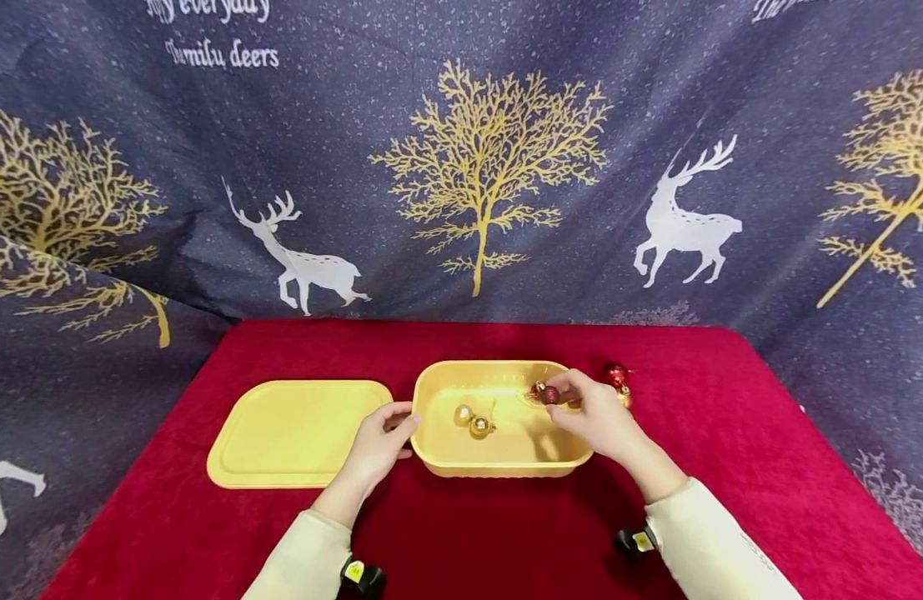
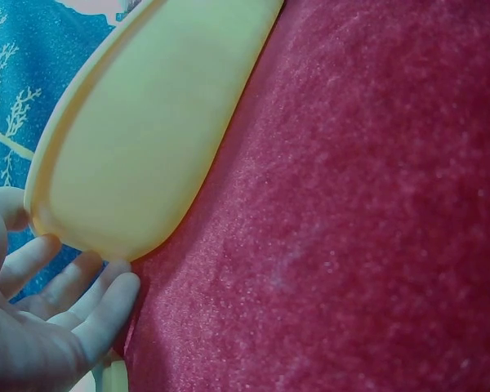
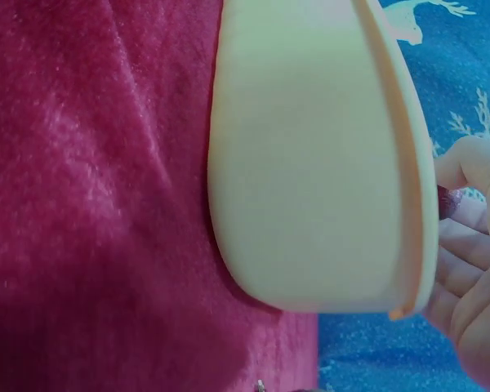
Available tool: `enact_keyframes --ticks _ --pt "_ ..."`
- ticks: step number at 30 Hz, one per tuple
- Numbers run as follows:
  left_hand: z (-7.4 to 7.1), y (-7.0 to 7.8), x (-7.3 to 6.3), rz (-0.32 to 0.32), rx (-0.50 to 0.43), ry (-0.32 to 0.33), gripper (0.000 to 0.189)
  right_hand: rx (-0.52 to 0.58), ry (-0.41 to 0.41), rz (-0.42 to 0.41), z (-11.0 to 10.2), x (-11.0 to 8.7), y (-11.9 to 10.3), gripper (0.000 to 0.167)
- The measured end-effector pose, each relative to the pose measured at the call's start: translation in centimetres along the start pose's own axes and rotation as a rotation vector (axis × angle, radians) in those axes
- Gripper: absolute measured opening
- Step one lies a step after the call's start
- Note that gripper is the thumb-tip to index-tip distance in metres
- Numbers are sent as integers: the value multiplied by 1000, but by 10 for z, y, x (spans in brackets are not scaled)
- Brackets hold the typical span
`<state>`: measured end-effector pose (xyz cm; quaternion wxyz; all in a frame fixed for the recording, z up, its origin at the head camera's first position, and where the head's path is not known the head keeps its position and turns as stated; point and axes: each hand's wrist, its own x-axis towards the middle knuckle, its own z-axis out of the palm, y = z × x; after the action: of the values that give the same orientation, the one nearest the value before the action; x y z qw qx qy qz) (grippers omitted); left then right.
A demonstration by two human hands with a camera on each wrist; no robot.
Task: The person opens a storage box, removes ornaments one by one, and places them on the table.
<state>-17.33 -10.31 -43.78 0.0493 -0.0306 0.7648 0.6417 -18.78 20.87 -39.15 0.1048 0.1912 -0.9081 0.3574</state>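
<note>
Presently, a dark red bauble [image 1: 550,395] is pinched in the thumb-and-finger grip of the right hand [image 1: 599,417], right of centre in the head view. It is placed at the left tip of that grip, over the interior of the yellow container [image 1: 499,469], near its upper right corner. The container's long axis is laid left to right across the frame; its left end is held by the left hand [image 1: 377,440], well apart from the bauble. Two gold baubles [image 1: 480,427] are seen inside, lower left of the red one.

Appearance: bauble small, rounded, surface finely speckled. Whether the container floor is touched by it cannot be told.
</note>
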Motion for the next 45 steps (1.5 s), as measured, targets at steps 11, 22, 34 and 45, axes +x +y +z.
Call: enact_keyframes --ticks 11,22,34,45 --pt "0 -2 0 4 -5 4 37 38 105 19 -17 -9 4 27" --pt "0 -1 0 -5 -6 6 37 95 154 114 -31 -18 20 28" --pt "-1 -2 0 -1 -5 8 37 46 233 126 -51 -26 42 33" --pt "-3 -2 -1 2 1 12 37 -112 210 243 -66 -30 65 31"
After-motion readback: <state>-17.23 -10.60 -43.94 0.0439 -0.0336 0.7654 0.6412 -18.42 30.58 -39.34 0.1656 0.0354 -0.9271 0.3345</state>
